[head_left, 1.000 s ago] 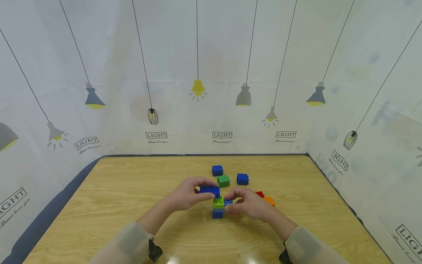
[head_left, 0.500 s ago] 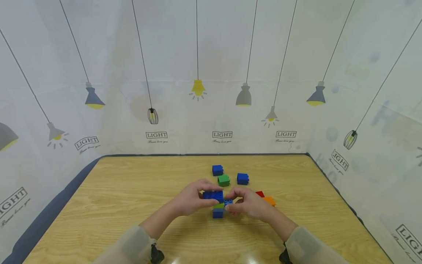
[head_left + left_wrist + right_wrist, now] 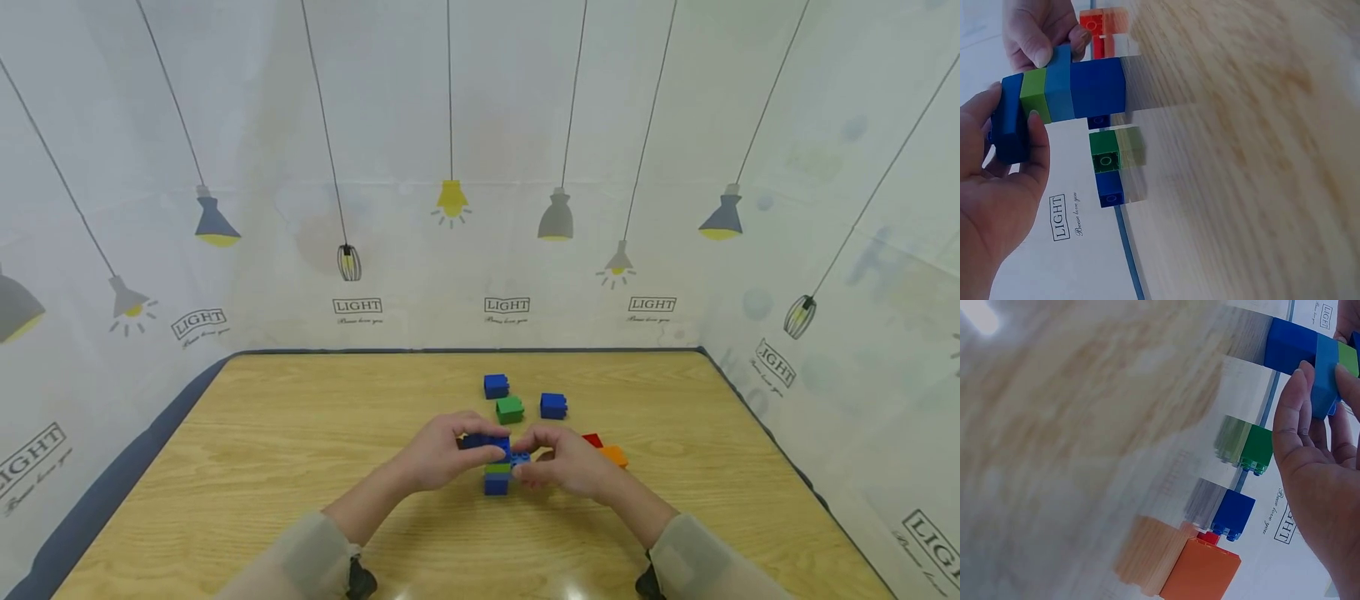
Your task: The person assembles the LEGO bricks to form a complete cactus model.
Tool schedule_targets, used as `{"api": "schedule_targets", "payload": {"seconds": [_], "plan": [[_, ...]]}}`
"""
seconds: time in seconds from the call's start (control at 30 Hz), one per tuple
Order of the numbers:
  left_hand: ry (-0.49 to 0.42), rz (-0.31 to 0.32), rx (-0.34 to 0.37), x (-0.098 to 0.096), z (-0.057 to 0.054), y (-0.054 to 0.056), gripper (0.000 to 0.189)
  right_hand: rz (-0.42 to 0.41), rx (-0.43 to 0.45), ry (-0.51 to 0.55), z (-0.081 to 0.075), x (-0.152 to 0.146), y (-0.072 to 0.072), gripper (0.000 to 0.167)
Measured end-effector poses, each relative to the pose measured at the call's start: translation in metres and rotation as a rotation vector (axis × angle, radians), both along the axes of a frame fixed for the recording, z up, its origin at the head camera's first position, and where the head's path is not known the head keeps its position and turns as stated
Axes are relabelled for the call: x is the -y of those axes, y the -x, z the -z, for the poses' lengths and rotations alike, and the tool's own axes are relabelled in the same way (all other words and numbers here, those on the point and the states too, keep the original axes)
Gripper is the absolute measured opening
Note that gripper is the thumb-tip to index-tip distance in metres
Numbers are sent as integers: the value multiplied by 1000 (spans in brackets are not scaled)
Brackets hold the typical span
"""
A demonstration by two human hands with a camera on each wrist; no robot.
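Blue brick is pinched in left hand, right hand opposite gripping paler brick.

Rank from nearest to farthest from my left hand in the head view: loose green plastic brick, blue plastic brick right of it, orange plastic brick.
1. Loose green plastic brick, beyond and right of your left hand.
2. Blue plastic brick, right of the green one.
3. Orange plastic brick, farthest right.

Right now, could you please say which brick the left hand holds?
The topmost dark blue brick, above the lime green one; the right hand pinches the lighter blue brick below.
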State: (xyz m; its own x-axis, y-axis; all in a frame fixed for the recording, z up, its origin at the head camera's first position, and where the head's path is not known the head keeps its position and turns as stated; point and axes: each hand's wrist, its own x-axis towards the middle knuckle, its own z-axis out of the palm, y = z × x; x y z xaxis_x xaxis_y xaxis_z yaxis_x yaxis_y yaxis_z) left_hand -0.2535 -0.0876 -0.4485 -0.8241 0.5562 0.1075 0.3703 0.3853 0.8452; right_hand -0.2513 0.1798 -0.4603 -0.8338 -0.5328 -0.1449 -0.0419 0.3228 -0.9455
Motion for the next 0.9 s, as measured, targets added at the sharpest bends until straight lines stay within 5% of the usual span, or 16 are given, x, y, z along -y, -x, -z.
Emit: {"api": "schedule_targets", "payload": {"seconds": [0.9], "plan": [[-51, 8, 21, 1, 4, 2, 28, 13, -2, -15, -2, 2, -1, 29]]}}
